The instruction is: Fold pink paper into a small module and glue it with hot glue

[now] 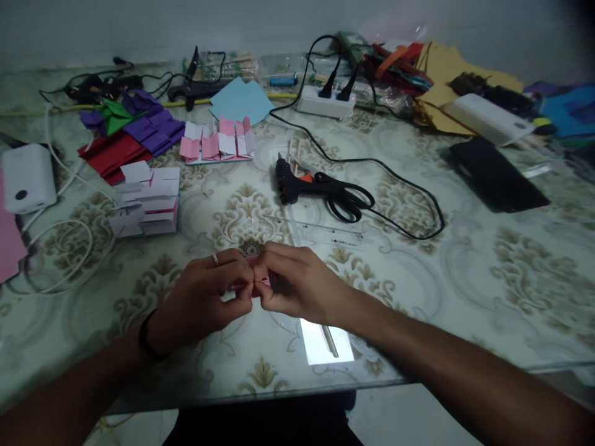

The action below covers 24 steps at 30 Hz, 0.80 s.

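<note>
Both hands meet above the near middle of the table, pinching a small piece of pink paper (261,289). My left hand (211,285), with a ring and a dark wristband, grips its left side between thumb and fingers. The right side is pinched by my right hand (295,279). Fingers cover most of the paper, so its folds are hard to make out. Beyond the hands lie a transparent ruler (325,234), a black glue gun (290,183) and black-handled scissors (348,195).
Folded pink and white paper pieces (218,142) stand behind, with more white ones (149,204) to the left. Purple paper (155,130) and blue sheets (242,102) lie farther back. A power strip (325,103) feeds a looping black cable (385,162). A black flat object (499,176) lies right.
</note>
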Available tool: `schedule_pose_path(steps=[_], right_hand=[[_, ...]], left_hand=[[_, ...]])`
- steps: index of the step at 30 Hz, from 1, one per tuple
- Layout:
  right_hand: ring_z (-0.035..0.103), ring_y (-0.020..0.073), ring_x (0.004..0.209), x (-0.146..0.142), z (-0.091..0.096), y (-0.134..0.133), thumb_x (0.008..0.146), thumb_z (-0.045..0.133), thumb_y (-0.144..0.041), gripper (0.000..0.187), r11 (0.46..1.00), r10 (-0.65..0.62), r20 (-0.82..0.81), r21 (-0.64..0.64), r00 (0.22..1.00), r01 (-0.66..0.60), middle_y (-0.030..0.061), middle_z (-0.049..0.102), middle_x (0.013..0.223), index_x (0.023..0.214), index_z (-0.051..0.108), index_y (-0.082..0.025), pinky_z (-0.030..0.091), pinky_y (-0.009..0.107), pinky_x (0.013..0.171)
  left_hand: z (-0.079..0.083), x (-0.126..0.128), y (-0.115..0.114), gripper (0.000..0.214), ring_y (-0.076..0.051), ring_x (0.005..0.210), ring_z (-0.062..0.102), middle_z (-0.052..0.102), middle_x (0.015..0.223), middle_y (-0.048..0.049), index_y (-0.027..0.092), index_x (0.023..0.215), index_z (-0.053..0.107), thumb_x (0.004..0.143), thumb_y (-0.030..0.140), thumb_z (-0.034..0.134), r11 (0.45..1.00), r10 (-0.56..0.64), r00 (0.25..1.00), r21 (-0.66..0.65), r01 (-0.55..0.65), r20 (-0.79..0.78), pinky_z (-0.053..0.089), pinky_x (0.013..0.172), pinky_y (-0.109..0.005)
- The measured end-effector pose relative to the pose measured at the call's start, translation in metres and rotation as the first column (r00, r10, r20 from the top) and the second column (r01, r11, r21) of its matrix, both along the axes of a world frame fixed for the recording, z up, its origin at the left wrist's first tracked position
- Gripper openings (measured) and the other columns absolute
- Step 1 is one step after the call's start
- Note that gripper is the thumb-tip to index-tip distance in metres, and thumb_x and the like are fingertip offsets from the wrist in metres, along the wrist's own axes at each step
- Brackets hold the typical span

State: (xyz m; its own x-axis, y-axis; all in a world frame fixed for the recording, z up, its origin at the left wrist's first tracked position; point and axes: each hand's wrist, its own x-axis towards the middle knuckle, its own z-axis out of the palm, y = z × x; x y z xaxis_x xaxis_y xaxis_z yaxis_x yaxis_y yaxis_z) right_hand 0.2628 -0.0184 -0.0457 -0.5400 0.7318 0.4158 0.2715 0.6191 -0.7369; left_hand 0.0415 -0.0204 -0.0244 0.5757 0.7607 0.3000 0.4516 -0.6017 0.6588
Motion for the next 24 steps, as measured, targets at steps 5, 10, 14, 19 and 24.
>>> schedule_pose_path(steps=[5,10,14,19,24], right_hand=[[0.058,0.0130,0.071,0.002,0.007,0.000,0.089,0.064,-0.010,0.013,0.999,-0.018,-0.029,-0.028,0.999,0.017,-0.0010,0.061,0.082,0.082,0.061,-0.020,0.044,0.024,0.066],[0.053,0.0109,0.067,0.008,0.016,0.006,0.083,0.064,-0.007,0.014,0.988,-0.074,-0.076,-0.143,0.994,0.062,-0.0035,0.058,0.077,0.078,0.063,-0.020,0.042,0.023,0.063],[0.052,0.0100,0.063,0.008,0.018,0.009,0.079,0.065,-0.008,0.012,0.952,-0.100,-0.088,-0.297,0.991,0.070,-0.0044,0.058,0.072,0.074,0.064,-0.019,0.040,0.022,0.059],[0.050,0.0103,0.060,0.008,0.016,0.009,0.079,0.068,-0.014,0.006,0.884,-0.136,-0.086,-0.460,0.987,0.082,-0.0049,0.057,0.067,0.075,0.066,-0.019,0.038,0.022,0.056],[0.052,0.0105,0.062,0.009,0.016,0.010,0.084,0.070,-0.016,0.004,0.867,-0.164,-0.091,-0.489,0.982,0.099,-0.0045,0.059,0.069,0.081,0.069,-0.018,0.041,0.022,0.059]], left_hand=[[0.005,-0.003,0.002,0.017,-0.009,0.059,0.053,0.064,0.077,0.0047,0.022,0.081,0.064,0.087,0.006,0.064,1.000,0.011,1.000,-0.029,-0.011,0.002,0.046,0.058,-0.022],[0.011,-0.009,0.009,0.017,-0.009,0.058,0.054,0.061,0.076,0.0047,0.022,0.079,0.062,0.083,0.006,0.065,0.995,0.067,0.998,-0.074,-0.066,0.020,0.045,0.058,-0.023],[0.014,-0.010,0.014,0.016,-0.011,0.060,0.057,0.061,0.072,0.0040,0.022,0.074,0.061,0.082,0.009,0.067,0.985,0.086,0.996,-0.155,-0.079,0.037,0.046,0.062,-0.025],[0.012,-0.009,0.014,0.009,-0.013,0.065,0.058,0.062,0.076,0.0028,0.022,0.081,0.062,0.085,0.014,0.063,0.937,0.157,0.982,-0.329,-0.114,0.109,0.049,0.062,-0.025],[0.002,-0.006,0.004,0.019,-0.010,0.067,0.060,0.059,0.085,0.0057,0.025,0.099,0.056,0.087,0.019,0.069,0.863,0.245,0.951,-0.490,-0.125,0.189,0.051,0.063,-0.022]])
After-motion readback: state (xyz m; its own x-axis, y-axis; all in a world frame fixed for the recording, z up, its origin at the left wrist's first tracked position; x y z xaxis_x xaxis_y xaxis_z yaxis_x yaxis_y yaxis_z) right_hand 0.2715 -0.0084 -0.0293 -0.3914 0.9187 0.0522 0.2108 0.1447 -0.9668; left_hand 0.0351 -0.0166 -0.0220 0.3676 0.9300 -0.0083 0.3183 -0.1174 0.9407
